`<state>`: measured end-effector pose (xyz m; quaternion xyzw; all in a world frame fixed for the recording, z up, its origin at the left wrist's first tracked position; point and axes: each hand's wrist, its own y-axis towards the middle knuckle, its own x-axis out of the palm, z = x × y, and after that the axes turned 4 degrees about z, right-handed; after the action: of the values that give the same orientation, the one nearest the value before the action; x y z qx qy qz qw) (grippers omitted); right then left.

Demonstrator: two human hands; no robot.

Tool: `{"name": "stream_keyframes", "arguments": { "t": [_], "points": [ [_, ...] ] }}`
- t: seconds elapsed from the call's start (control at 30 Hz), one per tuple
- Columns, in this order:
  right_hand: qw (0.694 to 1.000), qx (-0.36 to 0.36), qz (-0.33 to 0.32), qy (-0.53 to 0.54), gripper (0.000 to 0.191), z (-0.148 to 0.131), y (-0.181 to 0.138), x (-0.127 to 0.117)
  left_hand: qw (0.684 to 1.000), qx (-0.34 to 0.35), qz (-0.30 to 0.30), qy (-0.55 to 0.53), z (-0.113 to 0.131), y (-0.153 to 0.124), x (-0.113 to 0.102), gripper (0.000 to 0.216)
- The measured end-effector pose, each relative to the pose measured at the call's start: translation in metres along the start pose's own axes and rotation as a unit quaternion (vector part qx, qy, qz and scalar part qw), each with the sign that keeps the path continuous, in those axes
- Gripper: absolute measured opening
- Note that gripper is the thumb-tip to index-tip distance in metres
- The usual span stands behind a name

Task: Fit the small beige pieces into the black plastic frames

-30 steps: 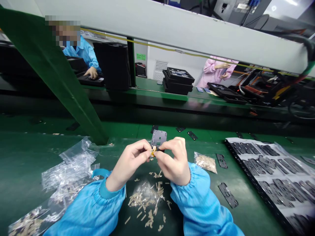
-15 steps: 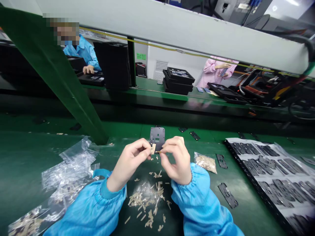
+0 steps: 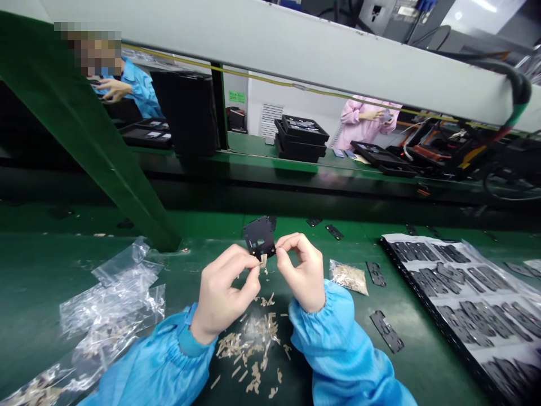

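Both my hands are raised over a green bench, in blue sleeves. My left hand (image 3: 226, 285) pinches a small tan strip (image 3: 264, 260) at the lower edge of a dark square plate (image 3: 258, 237) with cut-outs. My right hand (image 3: 302, 270) pinches the plate's lower right corner, fingers closed. The plate stands tilted, its face toward me. Below my hands lies a heap of small tan strips (image 3: 253, 344) on the bench.
Crumpled clear bags (image 3: 105, 304) lie at the left. A small bag of tan bits (image 3: 349, 277) and loose dark plates (image 3: 386, 331) lie at the right, beside a tray of dark plates (image 3: 465, 299). A green slanted post (image 3: 97, 141) rises at the left. Two people work across the line.
The plate turned from its pale grey face to its dark face and tilted left. My hands drew slightly apart, and the view shifted a little left.
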<state>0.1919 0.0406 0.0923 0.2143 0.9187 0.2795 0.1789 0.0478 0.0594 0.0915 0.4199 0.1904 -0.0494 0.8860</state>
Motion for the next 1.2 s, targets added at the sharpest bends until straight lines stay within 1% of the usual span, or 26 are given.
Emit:
{"name": "stream_keyframes", "arguments": {
  "t": [0.1,0.27,0.43,0.53,0.6,0.7,0.83,1.0,1.1,1.2],
  "points": [
    [1.000,-0.016,0.008,-0.010,0.011,-0.0005,-0.0002,-0.0010,1.000,0.004,-0.004,0.012,0.0004,0.0003,-0.0001,0.012],
    [0.999,-0.036,0.015,-0.026,0.012,-0.0006,-0.0016,-0.0010,1.000,0.013,0.006,0.021,0.0010,-0.0005,-0.0009,0.012],
    [0.995,-0.083,0.028,-0.045,0.014,-0.0010,-0.0035,0.0010,0.999,0.020,0.010,0.027,0.0038,-0.0013,-0.0017,0.012],
    [0.993,-0.103,0.020,-0.052,0.014,-0.0022,-0.0041,0.0012,0.999,0.026,0.013,0.034,0.0054,-0.0005,-0.0021,0.012],
    [0.993,-0.103,0.006,-0.052,0.013,-0.0033,-0.0038,0.0007,0.999,0.028,0.013,0.040,0.0057,0.0000,-0.0024,0.012],
    [0.996,-0.076,-0.016,-0.035,0.013,-0.0044,-0.0021,-0.0010,0.998,0.035,0.015,0.044,0.0053,0.0005,-0.0028,0.012],
    [0.999,-0.011,-0.041,0.026,0.012,-0.0042,0.0006,-0.0036,0.998,0.043,0.015,0.048,0.0048,0.0010,-0.0037,0.012],
    [0.989,0.062,-0.072,0.114,0.011,-0.0029,0.0032,-0.0060,0.997,0.051,0.020,0.059,0.0056,0.0027,-0.0050,0.013],
    [0.983,0.086,-0.084,0.139,0.011,-0.0031,0.0041,-0.0069,0.997,0.053,0.020,0.061,0.0059,0.0032,-0.0055,0.013],
    [0.982,0.090,-0.080,0.143,0.011,-0.0043,0.0040,-0.0067,0.997,0.054,0.019,0.048,0.0052,0.0030,-0.0062,0.013]
  ]
}}
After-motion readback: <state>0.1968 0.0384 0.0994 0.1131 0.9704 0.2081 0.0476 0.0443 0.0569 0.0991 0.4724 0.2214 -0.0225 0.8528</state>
